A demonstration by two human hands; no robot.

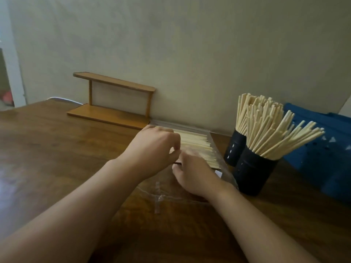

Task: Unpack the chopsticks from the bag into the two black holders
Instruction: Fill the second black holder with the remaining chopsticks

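Where the wooden table (57,149) runs up to the pale wall (190,44), everything sits toward the far right of its top. Largest of the loose things is a blue crate (326,149) at the far right edge, close behind the two black holders. On the far left, against the wall, stands a small two-tier wooden shelf (112,103). A clear plastic bag (214,149) lies flat in the middle, its open, crumpled mouth toward the near side, with a flat layer of pale chopsticks (195,143) inside it — their ends point near and far. Just right of the bag stand the holders, touching or nearly so: the near holder (252,175) is packed with chopsticks that fan out to the right, and the far holder (234,149), partly hidden behind it, holds an upright bunch.

Both forearms reach in from the near edge. The left hand (153,147) rests on the left part of the bag with its fingers curled down over the chopsticks, seemingly pinching at them. The right hand (191,173) lies at the bag's mouth, knuckles up and fingers bent under — what it has hold of, the bag's film or the chopstick ends, I cannot tell.
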